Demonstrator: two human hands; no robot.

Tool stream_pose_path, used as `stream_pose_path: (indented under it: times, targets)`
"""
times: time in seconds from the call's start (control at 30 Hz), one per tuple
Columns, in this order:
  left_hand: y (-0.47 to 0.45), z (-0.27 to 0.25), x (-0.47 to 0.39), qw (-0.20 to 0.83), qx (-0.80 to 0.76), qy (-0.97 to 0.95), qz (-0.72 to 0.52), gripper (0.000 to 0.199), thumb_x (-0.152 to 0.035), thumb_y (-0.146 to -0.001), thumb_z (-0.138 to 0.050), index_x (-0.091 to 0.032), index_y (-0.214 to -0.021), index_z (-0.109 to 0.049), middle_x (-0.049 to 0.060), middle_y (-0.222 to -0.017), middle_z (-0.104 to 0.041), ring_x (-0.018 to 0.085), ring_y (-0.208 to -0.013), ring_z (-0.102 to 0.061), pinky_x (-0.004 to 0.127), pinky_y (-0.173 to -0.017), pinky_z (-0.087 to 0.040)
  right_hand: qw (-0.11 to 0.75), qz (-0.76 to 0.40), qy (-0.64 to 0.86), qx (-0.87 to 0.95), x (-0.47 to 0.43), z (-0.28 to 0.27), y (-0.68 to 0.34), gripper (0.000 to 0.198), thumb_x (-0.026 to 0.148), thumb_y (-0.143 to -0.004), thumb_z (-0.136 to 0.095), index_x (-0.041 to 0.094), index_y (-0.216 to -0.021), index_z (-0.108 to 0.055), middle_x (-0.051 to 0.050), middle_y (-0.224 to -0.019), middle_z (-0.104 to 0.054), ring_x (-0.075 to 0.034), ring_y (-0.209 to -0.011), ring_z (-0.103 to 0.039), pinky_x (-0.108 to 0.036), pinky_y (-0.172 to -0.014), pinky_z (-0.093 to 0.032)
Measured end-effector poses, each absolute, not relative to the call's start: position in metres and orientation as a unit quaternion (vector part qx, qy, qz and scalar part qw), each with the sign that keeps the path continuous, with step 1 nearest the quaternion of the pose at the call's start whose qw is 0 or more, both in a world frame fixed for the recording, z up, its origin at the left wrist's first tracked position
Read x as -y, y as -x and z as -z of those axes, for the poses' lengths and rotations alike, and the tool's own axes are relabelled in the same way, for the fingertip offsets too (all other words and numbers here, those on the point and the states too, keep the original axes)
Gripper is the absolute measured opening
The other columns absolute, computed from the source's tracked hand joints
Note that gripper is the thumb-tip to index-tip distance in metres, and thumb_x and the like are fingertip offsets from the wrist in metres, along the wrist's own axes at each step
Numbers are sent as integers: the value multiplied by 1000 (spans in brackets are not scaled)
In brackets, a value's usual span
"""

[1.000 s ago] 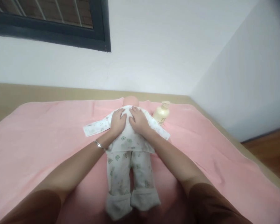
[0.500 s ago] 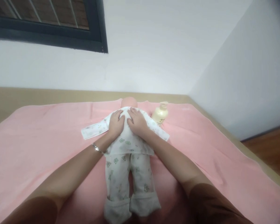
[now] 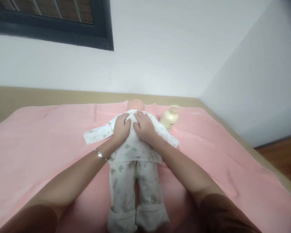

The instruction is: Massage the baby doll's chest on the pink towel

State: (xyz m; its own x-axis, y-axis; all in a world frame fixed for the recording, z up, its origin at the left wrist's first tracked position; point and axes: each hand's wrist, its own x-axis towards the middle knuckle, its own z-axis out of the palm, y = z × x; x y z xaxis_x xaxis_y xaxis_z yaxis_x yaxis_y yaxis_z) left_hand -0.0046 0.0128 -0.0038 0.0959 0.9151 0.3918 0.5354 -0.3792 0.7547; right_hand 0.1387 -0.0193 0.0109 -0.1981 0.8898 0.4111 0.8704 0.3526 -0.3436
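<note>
A baby doll (image 3: 133,153) in white printed pyjamas lies stretched out in front of me, its head at the far end and its cuffed trouser legs toward me. The face is out of sight; only the smooth top of the head shows. My left hand (image 3: 122,128) rests flat on the left of the doll's upper body, thumb apart from the fingers. On the right of the upper body lies my right hand (image 3: 145,128), fingers outstretched. Both thumbs point inward, a small gap between them. A bracelet (image 3: 101,154) circles my left wrist.
A cream pump bottle (image 3: 169,118) stands beside the doll's right-hand sleeve. Under everything spreads a pink blanket (image 3: 50,139), with a tan surface (image 3: 21,95) showing past its far edge. Behind rises a white wall (image 3: 160,58) with a dark window frame (image 3: 103,29).
The view has shifted slightly, so the window sits a little higher and the bottle a little farther right. Both hands keep their place on the doll's upper body.
</note>
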Motion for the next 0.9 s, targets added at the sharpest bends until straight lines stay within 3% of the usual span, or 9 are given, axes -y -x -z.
stream_pose_path:
  times: [0.2,0.4,0.63,0.83,0.9]
  targets:
    - [4,5,-10,222,-517,-702,-436,46,-30,-87,-44,-15,-125,-65,12,-137,-65,28,-131,-56,48,-121,-40,255,-20,581,773,21,-15,-138,54,23,-96,-40,1,-145,-50,-22,-156,-43,-34,-149,-37,-53,-126,-25]
    - [3,0,-7,224,-521,-702,-431,46,-28,-87,-43,-14,-125,-66,12,-135,-65,27,-130,-57,47,-120,-41,174,6,515,839,20,-26,-147,55,27,-101,-37,2,-150,-44,-25,-159,-36,-37,-152,-31,-58,-124,-27]
    - [5,-1,-5,240,-524,-697,-427,46,-24,-86,-42,-15,-124,-67,9,-137,-65,26,-130,-57,46,-121,-42,176,52,507,842,57,-29,-123,56,22,-100,-31,-11,-143,-47,-31,-150,-46,-38,-147,-39,-53,-126,-28]
    - [4,0,-6,241,-512,-694,-446,42,-25,-88,-40,-18,-118,-69,8,-129,-69,26,-124,-60,47,-116,-45,163,-30,509,845,31,-30,-138,54,27,-103,-27,5,-150,-45,-15,-162,-36,-31,-153,-29,-57,-127,-23]
    - [3,2,-7,234,-511,-700,-441,43,-26,-88,-41,-16,-121,-68,9,-132,-68,26,-126,-58,47,-118,-43,160,-49,527,833,19,-31,-146,56,31,-105,-26,8,-153,-41,-14,-165,-31,-32,-155,-25,-57,-127,-23]
